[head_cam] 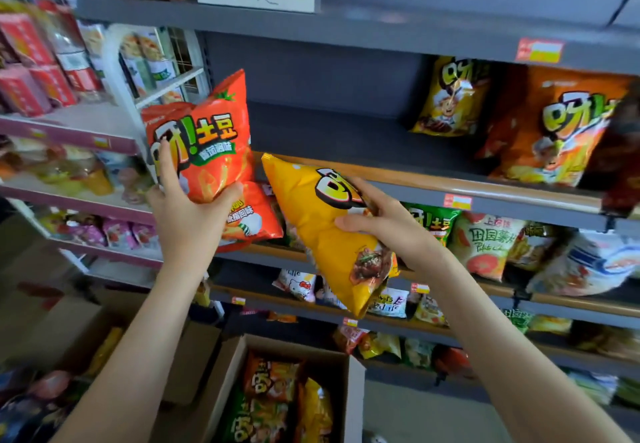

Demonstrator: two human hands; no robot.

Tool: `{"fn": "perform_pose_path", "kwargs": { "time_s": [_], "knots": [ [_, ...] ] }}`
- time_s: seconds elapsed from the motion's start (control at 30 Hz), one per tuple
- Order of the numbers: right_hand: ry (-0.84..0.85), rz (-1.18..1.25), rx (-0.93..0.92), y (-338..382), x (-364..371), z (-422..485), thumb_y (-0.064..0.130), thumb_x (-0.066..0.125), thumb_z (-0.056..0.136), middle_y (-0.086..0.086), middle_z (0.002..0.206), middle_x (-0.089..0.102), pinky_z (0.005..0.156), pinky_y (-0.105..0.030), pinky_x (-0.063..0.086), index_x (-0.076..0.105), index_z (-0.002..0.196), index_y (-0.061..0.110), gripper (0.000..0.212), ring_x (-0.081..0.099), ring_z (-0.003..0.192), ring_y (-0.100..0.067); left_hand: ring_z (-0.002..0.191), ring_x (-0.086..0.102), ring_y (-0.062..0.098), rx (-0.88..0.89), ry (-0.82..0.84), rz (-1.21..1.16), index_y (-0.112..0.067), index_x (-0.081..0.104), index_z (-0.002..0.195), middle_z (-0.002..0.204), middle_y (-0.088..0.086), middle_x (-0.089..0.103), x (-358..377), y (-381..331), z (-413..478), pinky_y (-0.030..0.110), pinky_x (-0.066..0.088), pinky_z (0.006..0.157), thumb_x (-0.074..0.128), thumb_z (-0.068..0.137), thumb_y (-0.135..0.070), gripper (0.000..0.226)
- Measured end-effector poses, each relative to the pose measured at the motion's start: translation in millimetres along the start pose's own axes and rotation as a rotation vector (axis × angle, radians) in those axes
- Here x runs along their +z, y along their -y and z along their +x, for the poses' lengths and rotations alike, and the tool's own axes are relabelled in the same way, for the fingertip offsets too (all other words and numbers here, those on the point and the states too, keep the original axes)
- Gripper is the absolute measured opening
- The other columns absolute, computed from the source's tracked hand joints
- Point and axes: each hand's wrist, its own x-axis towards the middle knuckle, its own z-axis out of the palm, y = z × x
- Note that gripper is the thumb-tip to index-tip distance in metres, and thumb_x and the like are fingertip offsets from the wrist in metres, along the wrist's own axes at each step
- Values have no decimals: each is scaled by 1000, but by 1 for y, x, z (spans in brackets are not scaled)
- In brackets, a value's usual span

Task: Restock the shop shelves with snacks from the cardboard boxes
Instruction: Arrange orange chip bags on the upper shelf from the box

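Left hand (187,210): fingers curled and clamped on the lower edge of the red glossy-foil potato-snack bag (207,137). The thumb is at the right and the fingers are spread up the left side of the bag face.
Red bag position: held upright at the left end of the grey metal shelf (329,131), level with its bare stretch. It is not yet set down.
Second red foil bag (252,221): just below and behind the left hand, tilted. Whether that hand also grips it cannot be told.
Right hand (388,228): fingers clamped round the middle of the yellow puffed foil snack bag (311,214), with the thumb across the front and the fingers over the upper edge.
Yellow bag position: in the air, tilted with one corner up and left. It is on the near side of the wood-trimmed shelf lip (450,183).
Shelf stock: a standing yellow bag (446,99) sits far back on the right, and a large orange foil bag (554,127) is to its right.
Source: an open brown cardboard box (311,352) on the floor, near and below, with more bags inside.
Handling: the bags are judged light, air-filled and soft. The foil looks slick and the contents would crush easily.
Grip point: take a bag by a sealed edge, or cup the body loosely. Do not squeeze.
Step in hand: probably setting these bags into the bare left stretch of the shelf, faces forward.
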Motion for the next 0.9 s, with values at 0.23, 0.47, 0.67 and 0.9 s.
{"fn": "perform_pose_path", "kwargs": {
  "time_s": [0.23, 0.47, 0.67, 0.9],
  "knots": [
    [-573, 51, -180, 11, -54, 2, 40, 80, 68, 0, 124, 59, 96, -47, 51, 44, 131, 53, 74, 60, 112, -19, 122, 49, 22, 16, 135, -73, -49, 15, 146, 141, 4, 42, 27, -23, 12, 35, 43, 90, 81, 68, -46, 102],
    [-847, -145, -39, 19, -135, 37, 36, 71, 82, -2, 128, 34, 105, -41, 40, 23, 150, 38, 83, 45, 112, -23, 112, 53, 21, 41, 258, -164, -51, 15, 144, 132, 2, 44, 77, -70, 14, 42, 49, 90, 80, 63, -49, 105],
    [-1045, -299, -16, 21, -143, 82, 43, 63, 82, -9, 129, 41, 105, -49, 35, 19, 151, 37, 82, 44, 121, -34, 99, 42, 15, 70, 186, -180, -42, 11, 148, 124, 1, 31, 102, -77, 1, 18, 36, 71, 78, 76, -36, 99],
    [-1138, -491, -85, 27, -147, 118, 37, 57, 86, -17, 131, 41, 100, -48, 33, 19, 152, 32, 77, 40, 120, -37, 112, 41, 16, 116, 138, -197, -42, 4, 148, 136, 7, 26, 140, -68, -15, 30, 40, 87, 76, 77, -40, 102]
  ]
}}
